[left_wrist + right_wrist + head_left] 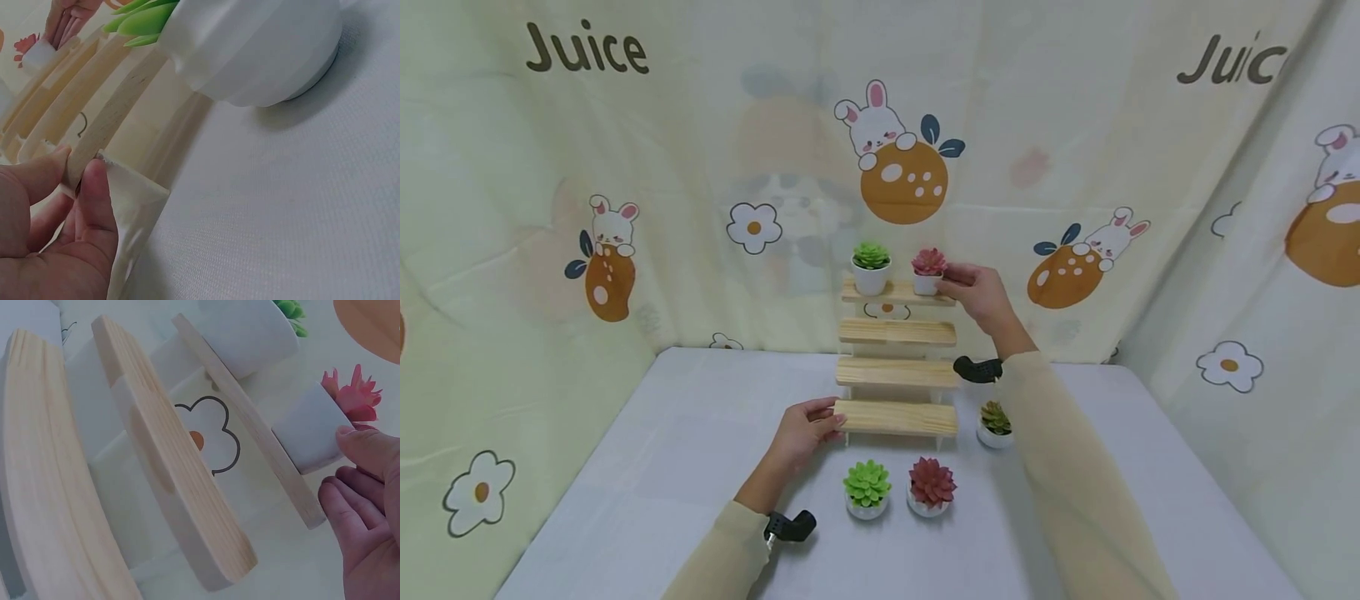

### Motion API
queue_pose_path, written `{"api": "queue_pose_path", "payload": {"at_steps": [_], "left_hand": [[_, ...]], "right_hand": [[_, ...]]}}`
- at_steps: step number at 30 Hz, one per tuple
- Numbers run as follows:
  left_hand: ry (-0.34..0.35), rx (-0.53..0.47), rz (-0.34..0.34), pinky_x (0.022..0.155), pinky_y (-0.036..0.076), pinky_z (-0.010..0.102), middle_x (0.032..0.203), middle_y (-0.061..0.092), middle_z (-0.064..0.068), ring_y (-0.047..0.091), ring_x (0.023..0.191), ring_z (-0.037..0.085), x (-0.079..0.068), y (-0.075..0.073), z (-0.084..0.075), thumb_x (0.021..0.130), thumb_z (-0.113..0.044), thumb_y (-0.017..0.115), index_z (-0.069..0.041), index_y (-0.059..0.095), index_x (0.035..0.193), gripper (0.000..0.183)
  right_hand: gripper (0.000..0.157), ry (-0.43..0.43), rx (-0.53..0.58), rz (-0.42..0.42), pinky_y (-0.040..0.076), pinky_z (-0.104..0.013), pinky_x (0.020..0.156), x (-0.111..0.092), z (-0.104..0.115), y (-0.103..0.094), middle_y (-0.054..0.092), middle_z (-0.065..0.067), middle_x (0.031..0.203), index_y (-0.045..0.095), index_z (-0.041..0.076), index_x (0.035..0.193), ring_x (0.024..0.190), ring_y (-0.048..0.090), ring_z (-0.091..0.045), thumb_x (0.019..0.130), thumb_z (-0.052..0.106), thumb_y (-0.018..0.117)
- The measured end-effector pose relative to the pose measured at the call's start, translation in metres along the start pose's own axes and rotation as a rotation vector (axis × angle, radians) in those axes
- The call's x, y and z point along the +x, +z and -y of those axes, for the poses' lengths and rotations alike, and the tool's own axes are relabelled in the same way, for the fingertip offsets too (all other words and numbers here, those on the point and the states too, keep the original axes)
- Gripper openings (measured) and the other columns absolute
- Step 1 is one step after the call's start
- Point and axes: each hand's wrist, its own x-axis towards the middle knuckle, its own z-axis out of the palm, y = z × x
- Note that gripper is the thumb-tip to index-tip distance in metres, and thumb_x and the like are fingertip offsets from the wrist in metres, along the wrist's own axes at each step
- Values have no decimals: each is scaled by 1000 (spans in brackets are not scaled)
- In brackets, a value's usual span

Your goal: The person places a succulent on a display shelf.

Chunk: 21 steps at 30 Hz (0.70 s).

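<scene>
A stepped wooden shelf stand (897, 373) with several tiers stands against the back curtain. My left hand (805, 435) pinches the left end of its lowest board (115, 115) between thumb and fingers. At the top tier, my right hand (976, 293) holds a pink potted succulent (928, 268) by the right side of its white pot (312, 428). The pot's base is at the board's surface, near the right end. Left of it on the same tier sits a green potted succulent (871, 267). Both lower middle tiers and the lowest one carry no plants.
On the white table (700, 467), a bright green potted succulent (867, 487) and a dark red one (932, 486) stand before the shelf. A darker green potted succulent (996, 423) is right of it, partly behind the right sleeve. A printed curtain (700, 150) hangs behind.
</scene>
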Motion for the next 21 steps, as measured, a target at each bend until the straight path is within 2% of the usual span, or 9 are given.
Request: {"api": "queue_pose_path", "payload": {"at_steps": [5, 10, 14, 21], "left_hand": [[-4, 2, -8, 76, 61, 32, 105, 60, 16, 65, 82, 18, 1, 0, 0, 83, -6, 70, 1, 56, 125, 45], [-3, 1, -15, 76, 61, 32, 104, 59, 16, 65, 82, 18, 1, -1, 1, 82, -6, 71, 1, 57, 125, 45], [-4, -2, -20, 76, 61, 33, 103, 59, 15, 65, 81, 17, 1, 0, 2, 82, -5, 71, 1, 58, 124, 44], [3, 5, -13, 76, 61, 31, 104, 59, 16, 65, 81, 17, 0, 1, 0, 83, -6, 70, 2, 56, 125, 45]], "right_hand": [[49, -41, -9, -87, 51, -29, 96, -13, -8, -6, 59, -13, 128, 55, 4, 130, 116, 59, -20, 85, 19, 70], [54, -71, -33, -107, 53, -24, 91, -37, -19, -13, 60, -16, 127, 56, 3, 128, 112, 61, -18, 83, 29, 71], [57, -58, -50, -129, 54, -19, 87, -60, -31, -17, 63, -11, 123, 60, 7, 125, 107, 63, -14, 79, 39, 73], [56, -10, -54, -161, 54, -16, 85, -97, -52, -26, 65, -4, 120, 60, 12, 124, 107, 63, -12, 78, 43, 72]]}}
